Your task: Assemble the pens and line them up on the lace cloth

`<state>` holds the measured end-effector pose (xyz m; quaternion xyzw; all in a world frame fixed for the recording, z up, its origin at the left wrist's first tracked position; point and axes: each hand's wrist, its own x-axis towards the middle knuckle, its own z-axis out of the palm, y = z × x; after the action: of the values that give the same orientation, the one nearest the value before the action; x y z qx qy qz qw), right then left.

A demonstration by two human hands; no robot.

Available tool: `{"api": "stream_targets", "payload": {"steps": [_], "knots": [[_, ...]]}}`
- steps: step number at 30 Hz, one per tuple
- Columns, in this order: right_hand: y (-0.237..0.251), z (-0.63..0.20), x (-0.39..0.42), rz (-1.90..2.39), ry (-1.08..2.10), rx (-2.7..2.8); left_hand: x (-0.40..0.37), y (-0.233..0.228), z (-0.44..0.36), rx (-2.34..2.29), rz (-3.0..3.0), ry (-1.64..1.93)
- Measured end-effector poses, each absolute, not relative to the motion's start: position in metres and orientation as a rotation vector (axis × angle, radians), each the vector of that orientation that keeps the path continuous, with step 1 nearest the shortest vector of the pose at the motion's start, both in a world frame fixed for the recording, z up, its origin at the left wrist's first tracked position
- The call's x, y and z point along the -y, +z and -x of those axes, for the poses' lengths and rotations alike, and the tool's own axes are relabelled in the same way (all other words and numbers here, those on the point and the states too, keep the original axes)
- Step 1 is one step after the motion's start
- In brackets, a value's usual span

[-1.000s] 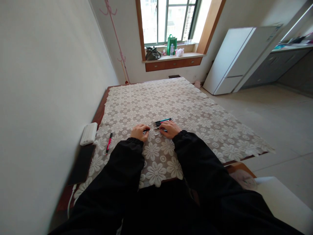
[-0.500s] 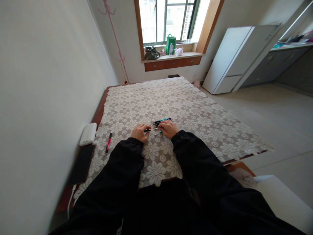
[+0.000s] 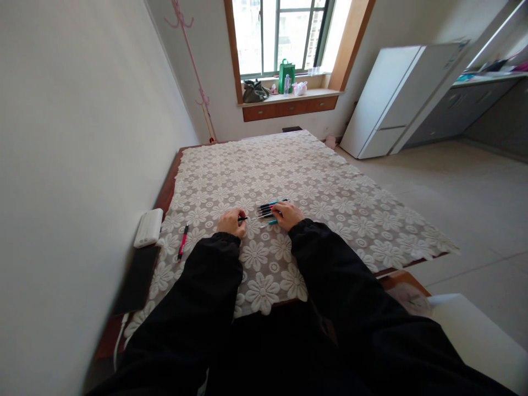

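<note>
1. L hand (image 3: 231, 223) – hides most of the black pc. (image 3: 242, 219) it grips.
2. R hand (image 3: 287, 215) – covers right ends of several pens (image 3: 266, 207), so can't count them; thin white rod (image 3: 265, 215) it pinches too small to ID.
3. Window (image 3: 270, 33): top cut off, view outside a bright blur.
4. Coat stand (image 3: 191, 56): top out of frame.
5. Black sleeves (image 3: 193, 297): run off btm edge.

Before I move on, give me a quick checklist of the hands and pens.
1. Left hand has a grip on the black piece: ok.
2. Right hand has a grip on the white stick: ok.
3. Black piece and white stick apart: ok, a gap shows.
4. Pink pen beside the grouped pens: not ok, it lies left of the left hand.
5. Right fingers clear of grouped pens: cannot tell, overlapping.
</note>
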<state>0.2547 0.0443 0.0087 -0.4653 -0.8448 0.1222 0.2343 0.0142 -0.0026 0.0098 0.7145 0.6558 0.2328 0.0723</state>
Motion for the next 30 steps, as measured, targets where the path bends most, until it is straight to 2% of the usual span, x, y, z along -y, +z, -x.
{"api": "stream_targets", "payload": {"steps": [9, 21, 30], "knots": [[0.005, -0.251, -0.042, 1.107, 0.337, 2.386, 0.002, 0.005, -0.015, -1.602, -2.358, 0.791], [0.014, -0.26, -0.043, 1.094, 0.2, 2.505, 0.006, 0.008, -0.015, -1.658, -2.371, 0.73], [0.016, -0.26, -0.042, 1.037, 0.286, 2.555, 0.007, 0.01, -0.016, -1.597, -2.399, 0.715]]}}
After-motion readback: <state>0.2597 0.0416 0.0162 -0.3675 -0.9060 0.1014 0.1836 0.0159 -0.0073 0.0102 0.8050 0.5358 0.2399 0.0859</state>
